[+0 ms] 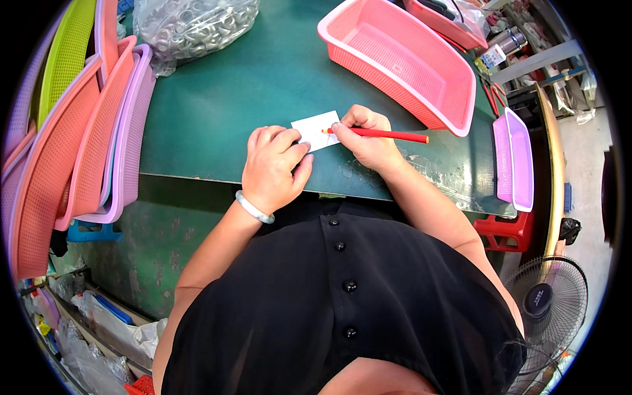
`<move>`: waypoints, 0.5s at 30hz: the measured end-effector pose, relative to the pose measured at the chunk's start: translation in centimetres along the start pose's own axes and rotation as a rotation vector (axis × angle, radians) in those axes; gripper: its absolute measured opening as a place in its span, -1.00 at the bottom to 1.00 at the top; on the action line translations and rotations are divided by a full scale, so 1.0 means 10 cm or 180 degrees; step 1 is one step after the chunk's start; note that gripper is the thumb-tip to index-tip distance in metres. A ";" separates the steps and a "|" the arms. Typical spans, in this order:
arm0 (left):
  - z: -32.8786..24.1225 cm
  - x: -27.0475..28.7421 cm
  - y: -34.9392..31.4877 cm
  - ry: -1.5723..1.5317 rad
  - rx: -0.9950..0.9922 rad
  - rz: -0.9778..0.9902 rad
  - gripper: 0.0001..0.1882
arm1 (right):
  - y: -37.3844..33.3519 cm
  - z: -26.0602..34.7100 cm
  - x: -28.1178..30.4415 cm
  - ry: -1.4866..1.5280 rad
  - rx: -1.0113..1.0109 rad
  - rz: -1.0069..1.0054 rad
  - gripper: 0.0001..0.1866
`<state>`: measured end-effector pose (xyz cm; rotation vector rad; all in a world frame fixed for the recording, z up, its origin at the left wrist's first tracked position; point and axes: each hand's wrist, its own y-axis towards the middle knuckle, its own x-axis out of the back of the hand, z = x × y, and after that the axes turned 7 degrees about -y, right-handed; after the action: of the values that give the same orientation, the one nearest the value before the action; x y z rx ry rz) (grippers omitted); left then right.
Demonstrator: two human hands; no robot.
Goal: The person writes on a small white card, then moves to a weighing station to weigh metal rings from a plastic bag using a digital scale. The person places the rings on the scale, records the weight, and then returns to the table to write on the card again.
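A small white card (312, 127) lies on the green tabletop in front of me, with a faint mark near its right side. My left hand (271, 168), a pale bangle (254, 207) on its wrist, curls its fingers over the card's left edge and holds it against the table. In my right hand (374, 146) is a red pencil (398, 135), pinched between thumb and fingers. Its tip points left and meets the card, or hovers just over it; I cannot tell which. The pencil's blunt end sticks out to the right.
Stacked plastic baskets (85, 151) crowd the left side. A clear bag of metal rings (197, 29) sits at the far left of the green table (263, 85). At far right stands a pink basket (401, 66); a purple basket (513, 158), red stool (507, 232) and fan (550, 303) are rightward.
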<state>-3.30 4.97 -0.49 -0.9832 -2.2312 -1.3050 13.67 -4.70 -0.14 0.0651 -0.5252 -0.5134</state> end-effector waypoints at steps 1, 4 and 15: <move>0.00 0.00 0.00 0.0006 0.0005 0.0009 -0.83 | 0.00 -0.01 -0.01 0.0005 -0.0005 -0.0022 -0.83; 0.00 0.00 0.00 0.0024 0.0015 0.0026 -0.83 | 0.00 0.00 -0.03 -0.0018 -0.0043 -0.0028 -0.83; 0.00 0.00 0.00 0.0030 0.0020 0.0017 -0.84 | -0.01 0.04 0.02 -0.0147 -0.0010 0.0041 -0.80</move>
<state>-3.29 4.97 -0.42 -0.9781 -2.2228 -1.2972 13.62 -4.83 0.32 0.0470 -0.5697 -0.5040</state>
